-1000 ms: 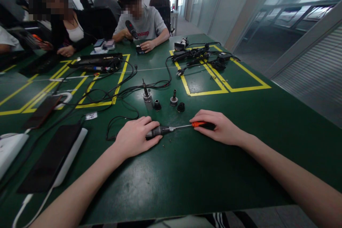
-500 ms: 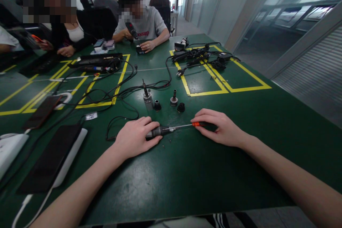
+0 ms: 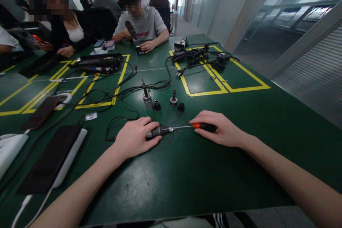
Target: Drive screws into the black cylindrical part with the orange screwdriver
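My left hand (image 3: 137,136) is wrapped over a dark cylindrical tool (image 3: 157,131) lying on the green table (image 3: 187,181). My right hand (image 3: 219,128) pinches a screwdriver (image 3: 204,127) with an orange and black handle, whose thin shaft points left and meets the tool's metal end. Tiny screws (image 3: 163,146) lie just below that end. Behind my hands stand a metal cylinder with a shaft (image 3: 147,99), a small black collar (image 3: 157,105), a round metal part with a stem (image 3: 174,99) and a black cap (image 3: 181,107).
Black cables (image 3: 128,89) cross the left side. A black phone-like slab (image 3: 48,160) and a white power strip (image 3: 10,149) lie at the left. Bundled black cords (image 3: 197,55) rest in yellow-taped areas. Across the table, a person (image 3: 144,25) holds a power tool (image 3: 131,29).
My right fingers have shifted slightly and opened a little around the screwdriver handle, showing more of it. My left hand has hardly moved.
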`<state>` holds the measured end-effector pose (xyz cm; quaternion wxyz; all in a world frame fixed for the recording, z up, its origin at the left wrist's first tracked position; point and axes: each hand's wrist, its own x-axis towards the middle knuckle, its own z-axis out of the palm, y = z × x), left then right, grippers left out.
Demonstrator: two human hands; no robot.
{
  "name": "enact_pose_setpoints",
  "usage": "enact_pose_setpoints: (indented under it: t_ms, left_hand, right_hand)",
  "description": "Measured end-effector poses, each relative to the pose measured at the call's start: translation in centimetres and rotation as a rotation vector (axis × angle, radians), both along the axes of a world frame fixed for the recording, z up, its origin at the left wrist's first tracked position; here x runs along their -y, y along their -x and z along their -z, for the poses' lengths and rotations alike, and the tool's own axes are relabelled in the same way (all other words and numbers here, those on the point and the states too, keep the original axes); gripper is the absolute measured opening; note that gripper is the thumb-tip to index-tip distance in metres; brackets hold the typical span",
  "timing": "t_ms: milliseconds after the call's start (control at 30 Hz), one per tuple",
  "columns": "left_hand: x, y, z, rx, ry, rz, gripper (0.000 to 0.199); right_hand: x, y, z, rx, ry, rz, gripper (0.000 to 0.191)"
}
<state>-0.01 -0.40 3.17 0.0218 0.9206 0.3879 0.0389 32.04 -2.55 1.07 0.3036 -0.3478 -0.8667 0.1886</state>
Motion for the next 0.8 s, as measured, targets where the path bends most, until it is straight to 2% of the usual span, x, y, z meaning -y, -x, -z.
enact_pose_setpoints:
  t_ms: [267, 567, 800]
  left_hand:
    - [0.01, -0.03, -0.08, -0.004, -0.001, -0.003, 0.030]
    - [0.03, 0.01, 0.07, 0.013, -0.001, 0.000, 0.029]
    - [0.03, 0.05, 0.01, 0.011, -0.001, 0.001, 0.029]
  right_hand:
    - [-0.15, -0.12, -0.17, 0.029, 0.015, -0.011, 0.019]
    - [0.21, 0.19, 0.14, 0.002, 0.059, -0.002, 0.029]
    - [0.06, 0.20, -0.11, 0.026, 0.061, -0.014, 0.026]
